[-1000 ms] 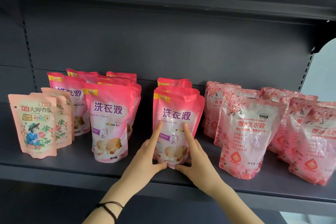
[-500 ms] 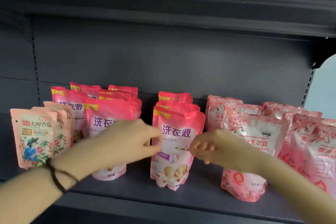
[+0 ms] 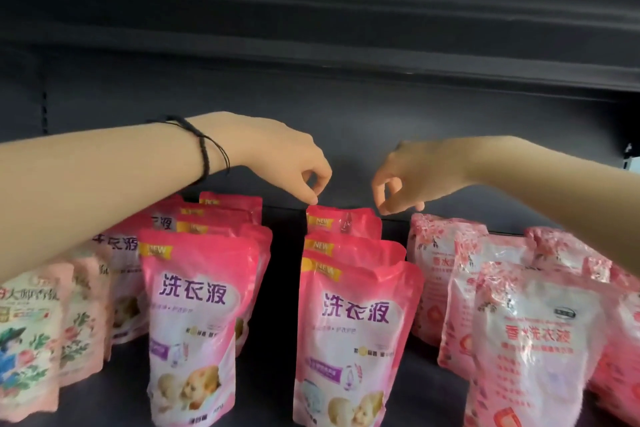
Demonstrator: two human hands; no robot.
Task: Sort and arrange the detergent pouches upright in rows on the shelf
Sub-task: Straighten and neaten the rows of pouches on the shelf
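Midway along the dark grey metal shelf [image 3: 268,388], three bright pink glossy plastic detergent pouches [image 3: 353,326] stand upright, one behind another toward the back edge. The left hand [image 3: 284,163] and right hand [image 3: 412,173] each pinch a top corner of the rearmost pouch [image 3: 343,224], fingers [image 3: 322,180] clamped together on it.

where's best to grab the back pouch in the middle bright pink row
Take the back pouch by its top sealed edge, pinching both corners and coming from above. It stands upright, and the second pouch right in front hides its body, so only that top strip is free to grip.
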